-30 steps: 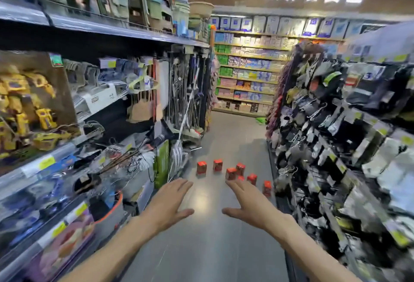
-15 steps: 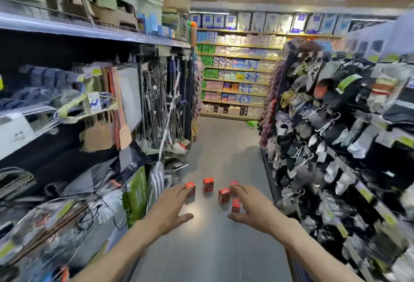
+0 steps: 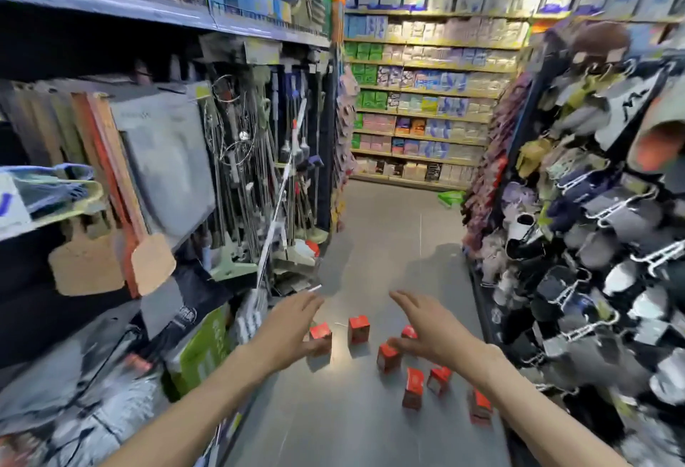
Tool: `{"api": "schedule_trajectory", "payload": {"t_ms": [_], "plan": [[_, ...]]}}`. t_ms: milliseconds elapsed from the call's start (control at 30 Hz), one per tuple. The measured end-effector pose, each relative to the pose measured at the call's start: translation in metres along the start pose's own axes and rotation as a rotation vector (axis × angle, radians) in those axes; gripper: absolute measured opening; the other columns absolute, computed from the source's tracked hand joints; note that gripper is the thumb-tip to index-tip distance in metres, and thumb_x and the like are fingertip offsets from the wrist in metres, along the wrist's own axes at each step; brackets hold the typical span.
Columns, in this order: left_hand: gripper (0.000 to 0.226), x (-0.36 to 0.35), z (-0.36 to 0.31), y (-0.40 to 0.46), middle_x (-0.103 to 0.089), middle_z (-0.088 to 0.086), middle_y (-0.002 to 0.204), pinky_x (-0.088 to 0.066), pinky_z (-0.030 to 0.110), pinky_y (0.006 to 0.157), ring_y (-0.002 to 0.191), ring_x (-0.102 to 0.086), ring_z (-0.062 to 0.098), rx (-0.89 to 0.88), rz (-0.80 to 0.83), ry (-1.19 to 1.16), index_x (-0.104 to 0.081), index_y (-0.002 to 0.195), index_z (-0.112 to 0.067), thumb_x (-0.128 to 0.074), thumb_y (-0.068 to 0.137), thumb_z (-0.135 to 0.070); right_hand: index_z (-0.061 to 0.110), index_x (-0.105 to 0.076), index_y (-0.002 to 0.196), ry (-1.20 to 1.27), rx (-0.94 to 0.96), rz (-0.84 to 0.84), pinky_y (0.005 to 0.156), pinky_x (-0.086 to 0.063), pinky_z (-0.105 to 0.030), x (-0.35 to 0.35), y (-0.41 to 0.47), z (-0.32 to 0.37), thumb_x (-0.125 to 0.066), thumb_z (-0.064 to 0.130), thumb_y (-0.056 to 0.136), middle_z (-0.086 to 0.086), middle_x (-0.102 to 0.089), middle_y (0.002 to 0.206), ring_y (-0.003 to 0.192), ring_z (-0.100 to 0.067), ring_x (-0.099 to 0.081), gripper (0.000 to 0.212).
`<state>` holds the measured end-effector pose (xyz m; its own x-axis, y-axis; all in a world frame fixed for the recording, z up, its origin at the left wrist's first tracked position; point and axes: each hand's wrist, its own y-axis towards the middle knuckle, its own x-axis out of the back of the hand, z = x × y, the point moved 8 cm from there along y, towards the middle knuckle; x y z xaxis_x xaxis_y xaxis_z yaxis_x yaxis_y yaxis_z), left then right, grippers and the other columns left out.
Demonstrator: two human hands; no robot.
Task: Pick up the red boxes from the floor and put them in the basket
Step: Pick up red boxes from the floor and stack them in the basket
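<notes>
Left hand (image 3: 293, 329) and right hand (image 3: 430, 325) are both released, fingers extended, grasping nothing, held out above the red boxes (image 3: 387, 355). The boxes stand scattered on the grey floor (image 3: 389, 244) of the aisle, between the shelves (image 3: 148, 170).
</notes>
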<state>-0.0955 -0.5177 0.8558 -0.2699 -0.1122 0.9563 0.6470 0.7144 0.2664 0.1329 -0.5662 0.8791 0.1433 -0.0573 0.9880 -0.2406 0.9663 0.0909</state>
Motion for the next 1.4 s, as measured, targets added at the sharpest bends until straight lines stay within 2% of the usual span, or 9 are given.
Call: {"api": "schedule_trajectory", "payload": {"t_ms": [133, 333, 600, 767, 833, 900, 1033, 1200, 1400], "plan": [[0.094, -0.018, 0.058, 0.075, -0.042, 0.010, 0.148, -0.030, 0.041, 0.114, 0.136, -0.039, 0.030, 0.083, 0.028, 0.023, -0.035, 0.148, -0.014, -0.040, 0.076, -0.073, 0.016, -0.023, 0.152, 0.020, 0.035, 0.044, 0.114, -0.029, -0.035, -0.006, 0.097, -0.046, -0.065, 0.058, 0.081, -0.006, -0.030, 0.156, 0.140, -0.026, -0.033, 0.093], [0.082, -0.054, 0.141, 0.185, -0.048, 0.008, 0.144, -0.032, 0.037, 0.111, 0.132, -0.045, 0.028, 0.131, 0.030, -0.004, -0.043, 0.144, -0.015, -0.070, 0.078, -0.054, 0.018, -0.020, 0.153, 0.037, 0.065, 0.083, 0.115, -0.026, -0.032, -0.032, 0.232, -0.109, -0.065, 0.056, 0.084, -0.004, -0.028, 0.157, 0.141, -0.023, -0.029, 0.090], [0.087, -0.137, 0.258, 0.340, -0.044, 0.012, 0.146, -0.030, 0.040, 0.114, 0.135, -0.040, 0.031, 0.117, 0.063, 0.000, -0.038, 0.147, -0.009, -0.056, 0.081, -0.063, 0.015, -0.023, 0.152, 0.027, 0.074, 0.150, 0.115, -0.026, -0.035, -0.089, 0.411, -0.195, -0.065, 0.056, 0.083, -0.008, -0.031, 0.155, 0.140, -0.027, -0.032, 0.090], [0.087, -0.184, 0.315, 0.416, -0.045, 0.011, 0.147, -0.031, 0.039, 0.114, 0.136, -0.040, 0.030, 0.143, 0.101, -0.048, -0.038, 0.147, -0.010, -0.068, 0.081, -0.057, 0.018, -0.023, 0.152, 0.076, 0.052, 0.158, 0.112, -0.026, -0.032, -0.118, 0.500, -0.242, -0.064, 0.056, 0.084, -0.004, -0.030, 0.155, 0.140, -0.024, -0.032, 0.088], [0.086, -0.209, 0.333, 0.440, -0.054, 0.009, 0.138, -0.041, 0.036, 0.106, 0.128, -0.050, 0.028, 0.140, 0.112, -0.045, -0.047, 0.141, -0.011, -0.073, 0.074, -0.057, 0.017, -0.023, 0.152, 0.101, 0.056, 0.181, 0.111, -0.024, -0.029, -0.137, 0.532, -0.263, -0.064, 0.056, 0.084, -0.003, -0.031, 0.155, 0.139, -0.024, -0.033, 0.088], [0.088, -0.237, 0.352, 0.459, -0.058, 0.008, 0.133, -0.046, 0.035, 0.100, 0.122, -0.056, 0.027, 0.155, 0.128, -0.048, -0.050, 0.139, -0.011, -0.076, 0.068, -0.057, 0.016, -0.026, 0.151, 0.151, 0.063, 0.205, 0.111, -0.025, -0.029, -0.161, 0.563, -0.285, -0.064, 0.056, 0.083, -0.005, -0.033, 0.154, 0.138, -0.025, -0.034, 0.088], [0.087, -0.299, 0.392, 0.487, -0.049, 0.010, 0.144, -0.039, 0.038, 0.108, 0.131, -0.046, 0.029, 0.282, 0.163, -0.101, -0.039, 0.146, -0.012, -0.071, 0.076, -0.051, 0.010, -0.031, 0.149, 0.211, 0.098, 0.260, 0.110, -0.033, -0.037, -0.218, 0.619, -0.332, -0.065, 0.056, 0.080, -0.013, -0.040, 0.149, 0.133, -0.032, -0.041, 0.089], [0.081, -0.394, 0.428, 0.519, -0.058, 0.013, 0.130, -0.043, 0.036, 0.101, 0.118, -0.056, 0.032, 0.380, 0.215, -0.170, -0.049, 0.137, -0.007, -0.064, 0.073, -0.055, 0.011, -0.034, 0.147, 0.235, 0.149, 0.338, 0.107, -0.037, -0.039, -0.311, 0.677, -0.383, -0.060, 0.063, 0.077, -0.013, -0.044, 0.146, 0.131, -0.033, -0.045, 0.092], [0.088, -0.551, 0.474, 0.538, -0.057, 0.017, 0.132, -0.048, 0.040, 0.099, 0.119, -0.057, 0.034, 0.463, 0.295, -0.238, -0.051, 0.135, -0.003, -0.089, 0.064, -0.039, 0.010, -0.034, 0.148, 0.261, 0.140, 0.413, 0.109, -0.033, -0.039, -0.447, 0.727, -0.433, -0.075, 0.048, 0.078, -0.015, -0.043, 0.147, 0.134, -0.034, -0.041, 0.090]]}}
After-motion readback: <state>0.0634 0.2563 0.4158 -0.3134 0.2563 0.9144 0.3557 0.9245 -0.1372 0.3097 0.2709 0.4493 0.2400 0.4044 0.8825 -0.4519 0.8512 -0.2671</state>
